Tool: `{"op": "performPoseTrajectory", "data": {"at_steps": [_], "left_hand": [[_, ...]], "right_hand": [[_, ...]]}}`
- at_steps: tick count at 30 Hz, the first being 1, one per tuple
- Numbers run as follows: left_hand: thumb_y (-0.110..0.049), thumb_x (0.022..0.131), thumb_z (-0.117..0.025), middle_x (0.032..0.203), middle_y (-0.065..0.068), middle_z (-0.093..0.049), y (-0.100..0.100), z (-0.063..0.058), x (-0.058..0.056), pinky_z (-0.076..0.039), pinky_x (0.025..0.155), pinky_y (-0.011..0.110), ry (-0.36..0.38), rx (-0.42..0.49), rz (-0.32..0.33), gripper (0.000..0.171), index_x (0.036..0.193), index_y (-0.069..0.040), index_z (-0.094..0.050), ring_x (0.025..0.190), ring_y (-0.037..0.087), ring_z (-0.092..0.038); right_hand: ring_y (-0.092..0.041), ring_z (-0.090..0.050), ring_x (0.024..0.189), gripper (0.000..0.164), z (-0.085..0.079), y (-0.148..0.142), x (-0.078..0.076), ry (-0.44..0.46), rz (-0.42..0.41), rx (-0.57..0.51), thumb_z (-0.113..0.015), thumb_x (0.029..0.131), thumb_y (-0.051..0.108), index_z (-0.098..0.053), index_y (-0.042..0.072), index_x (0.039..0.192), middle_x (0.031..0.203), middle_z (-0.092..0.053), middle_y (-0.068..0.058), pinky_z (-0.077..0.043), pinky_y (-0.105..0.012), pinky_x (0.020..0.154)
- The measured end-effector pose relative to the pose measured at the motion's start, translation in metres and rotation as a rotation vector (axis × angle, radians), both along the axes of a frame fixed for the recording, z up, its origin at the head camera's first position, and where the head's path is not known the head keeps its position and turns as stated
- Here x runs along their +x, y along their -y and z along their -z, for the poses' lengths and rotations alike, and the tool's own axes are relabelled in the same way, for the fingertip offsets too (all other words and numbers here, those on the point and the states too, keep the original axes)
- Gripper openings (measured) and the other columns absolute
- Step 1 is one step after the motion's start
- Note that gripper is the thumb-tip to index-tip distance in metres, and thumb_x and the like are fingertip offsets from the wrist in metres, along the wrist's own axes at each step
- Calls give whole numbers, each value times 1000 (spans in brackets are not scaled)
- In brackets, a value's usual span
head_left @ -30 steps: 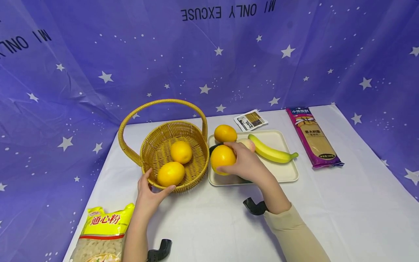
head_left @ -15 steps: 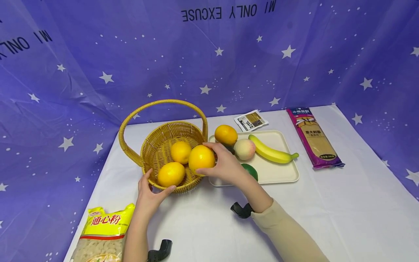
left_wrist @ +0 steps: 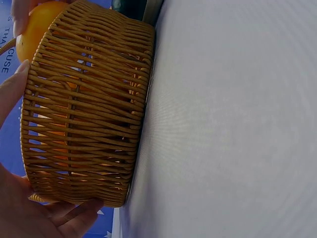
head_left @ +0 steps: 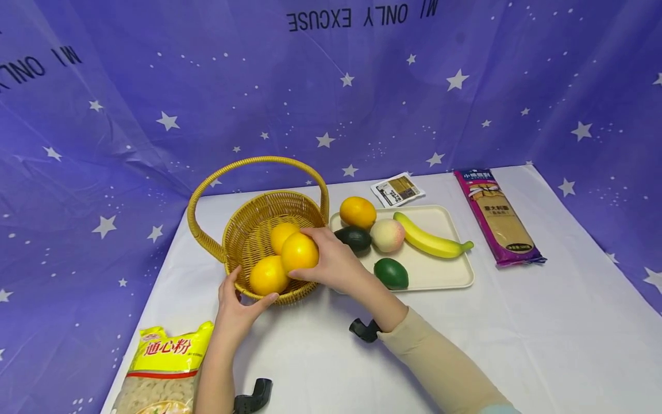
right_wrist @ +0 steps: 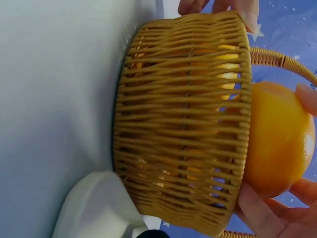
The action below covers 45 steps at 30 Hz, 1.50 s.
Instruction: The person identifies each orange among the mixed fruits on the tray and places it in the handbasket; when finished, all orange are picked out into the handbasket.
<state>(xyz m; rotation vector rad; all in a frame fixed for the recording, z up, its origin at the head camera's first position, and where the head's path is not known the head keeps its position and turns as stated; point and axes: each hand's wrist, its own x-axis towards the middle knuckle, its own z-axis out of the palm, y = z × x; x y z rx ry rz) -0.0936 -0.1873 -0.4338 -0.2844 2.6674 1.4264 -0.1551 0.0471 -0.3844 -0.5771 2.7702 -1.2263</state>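
A yellow wicker basket with a tall hoop handle stands left of the tray. My left hand grips its near side, thumb along the rim and fingers round the outer wall, as the left wrist view shows. Between thumb and fingers my right hand holds an orange over the basket's right half. In the right wrist view that orange sits at rim level, partly hidden by the weave. Two more yellow-orange fruits are in the basket: one in front, another behind, partly covered by the held orange.
On the cream tray lie an orange fruit, a dark avocado, a peach, a green fruit and a banana. Around are a small packet, a pasta pack and a macaroni bag.
My right hand has carried the orange left from above the tray to over the basket, uncovering the avocado, peach and green fruit. My left hand has stayed on the basket.
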Motion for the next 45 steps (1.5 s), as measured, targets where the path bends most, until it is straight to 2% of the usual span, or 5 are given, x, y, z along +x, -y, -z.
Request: {"op": "performPoseTrajectory", "data": {"at_steps": [11,25,31,37,45], "left_hand": [[-53,77,-76,156,21,-2,-1,-1,0,-26,110,52,-6,0,0,112,155,-16,-5,140,42,-21],[-52,78,-76,157,20,-2,-1,0,1,-25,111,52,-8,8,-11,112,156,-16,-5,140,42,-20],[-51,78,-77,156,20,-3,-2,0,0,-25,111,52,-12,5,-8,111,156,-16,-5,140,42,-20],[-51,77,-77,156,21,-4,-1,1,-1,-24,111,53,-20,0,-6,111,155,-15,-7,140,42,-20],[-48,78,-78,155,21,-6,0,1,1,-24,112,52,-36,8,-2,109,155,-14,-8,140,41,-20]], "right_hand": [[-24,-57,106,87,6,12,1,-83,6,156,-78,73,54,-46,10,141,129,-51,-9,-49,-39,90],[-27,-52,116,84,14,16,7,-154,1,115,-79,76,46,-44,8,142,135,-48,-9,-45,-41,97],[-28,-52,115,82,14,16,9,-184,20,142,-79,76,45,-46,8,141,135,-47,-9,-46,-41,96],[-30,-53,115,71,17,13,7,-228,41,182,-78,77,41,-52,8,135,134,-50,-9,-45,-41,98],[-28,-52,117,69,17,9,4,-193,25,129,-79,78,41,-53,8,134,135,-50,-7,-43,-41,100]]}}
